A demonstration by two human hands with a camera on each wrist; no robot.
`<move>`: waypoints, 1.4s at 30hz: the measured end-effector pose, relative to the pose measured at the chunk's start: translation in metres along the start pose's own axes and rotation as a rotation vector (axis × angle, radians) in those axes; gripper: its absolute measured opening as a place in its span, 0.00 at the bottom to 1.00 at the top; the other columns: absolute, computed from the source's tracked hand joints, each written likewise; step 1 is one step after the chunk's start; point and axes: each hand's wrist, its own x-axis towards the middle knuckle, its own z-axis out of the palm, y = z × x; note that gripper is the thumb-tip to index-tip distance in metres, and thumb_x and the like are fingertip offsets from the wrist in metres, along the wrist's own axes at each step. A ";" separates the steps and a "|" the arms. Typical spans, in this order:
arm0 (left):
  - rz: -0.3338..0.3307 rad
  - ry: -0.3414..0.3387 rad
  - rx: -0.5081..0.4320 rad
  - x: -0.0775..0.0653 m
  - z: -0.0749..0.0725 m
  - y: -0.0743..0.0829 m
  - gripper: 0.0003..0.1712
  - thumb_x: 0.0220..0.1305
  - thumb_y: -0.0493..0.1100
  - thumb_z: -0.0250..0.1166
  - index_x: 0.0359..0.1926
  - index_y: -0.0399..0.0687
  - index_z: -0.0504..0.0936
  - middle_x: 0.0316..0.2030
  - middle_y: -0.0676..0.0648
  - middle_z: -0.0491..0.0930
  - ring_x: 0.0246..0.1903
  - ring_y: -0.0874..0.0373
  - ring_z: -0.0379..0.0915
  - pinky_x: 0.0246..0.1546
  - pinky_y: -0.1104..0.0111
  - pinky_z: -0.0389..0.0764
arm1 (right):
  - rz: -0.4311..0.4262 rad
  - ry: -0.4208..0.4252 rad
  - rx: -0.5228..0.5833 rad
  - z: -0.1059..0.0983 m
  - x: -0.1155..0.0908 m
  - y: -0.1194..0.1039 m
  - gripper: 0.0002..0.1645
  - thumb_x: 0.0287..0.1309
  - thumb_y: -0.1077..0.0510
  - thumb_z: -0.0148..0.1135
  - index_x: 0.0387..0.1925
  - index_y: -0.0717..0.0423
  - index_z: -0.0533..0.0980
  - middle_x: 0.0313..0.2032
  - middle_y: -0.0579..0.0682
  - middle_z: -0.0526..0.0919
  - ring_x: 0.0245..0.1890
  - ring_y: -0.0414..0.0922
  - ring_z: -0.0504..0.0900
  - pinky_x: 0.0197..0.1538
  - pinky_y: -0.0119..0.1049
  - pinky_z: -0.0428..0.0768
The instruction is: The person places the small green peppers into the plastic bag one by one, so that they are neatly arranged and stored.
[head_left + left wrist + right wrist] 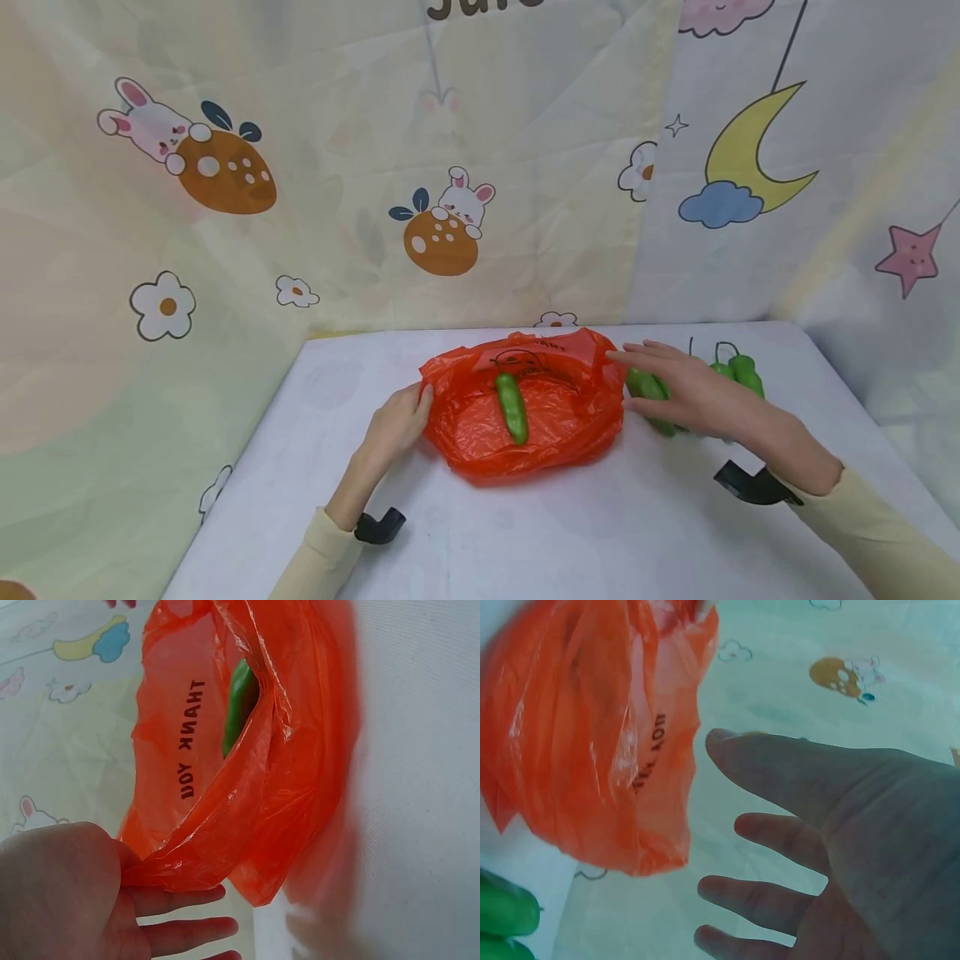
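Observation:
A red plastic bag (pixel 465 454) with "THANK YOU" printed on it lies with its mouth spread on the white table. One green pepper (pixel 512 408) with a long stem rests inside it. At the bag's left rim, my left hand (pixel 393 421) pinches the plastic between thumb and fingers; the left wrist view shows the rim (pixel 199 862) caught there. My right hand (pixel 693 387) is beside the bag's right edge, fingers spread and holding nothing. In the right wrist view its thumb (pixel 757 757) points toward the bag.
Several green peppers lie right of the bag, partly hidden behind my right hand; one pepper (pixel 746 375) shows near the back. The white table (pixel 480 542) reaches back to a hanging cloth (pixel 525 125) printed with rabbits, flowers and a moon.

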 end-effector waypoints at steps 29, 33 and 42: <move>-0.004 0.001 -0.003 0.001 0.003 0.000 0.22 0.79 0.54 0.44 0.49 0.48 0.80 0.25 0.51 0.74 0.29 0.56 0.70 0.29 0.67 0.73 | 0.093 0.016 -0.038 -0.013 -0.029 0.075 0.49 0.56 0.38 0.71 0.72 0.56 0.64 0.69 0.72 0.65 0.67 0.72 0.61 0.58 0.74 0.67; -0.008 -0.003 -0.011 0.000 0.003 0.000 0.21 0.79 0.54 0.45 0.49 0.48 0.80 0.25 0.50 0.74 0.29 0.56 0.70 0.29 0.68 0.73 | 0.095 0.018 -0.059 -0.012 -0.030 0.092 0.50 0.56 0.39 0.71 0.72 0.60 0.64 0.68 0.74 0.65 0.65 0.73 0.63 0.59 0.74 0.67; -0.005 -0.005 -0.019 0.001 0.003 -0.002 0.21 0.79 0.54 0.44 0.46 0.49 0.80 0.25 0.51 0.73 0.28 0.57 0.70 0.28 0.68 0.73 | 0.128 0.007 -0.050 -0.011 -0.033 0.121 0.49 0.57 0.45 0.72 0.72 0.63 0.62 0.68 0.78 0.62 0.65 0.76 0.61 0.57 0.76 0.64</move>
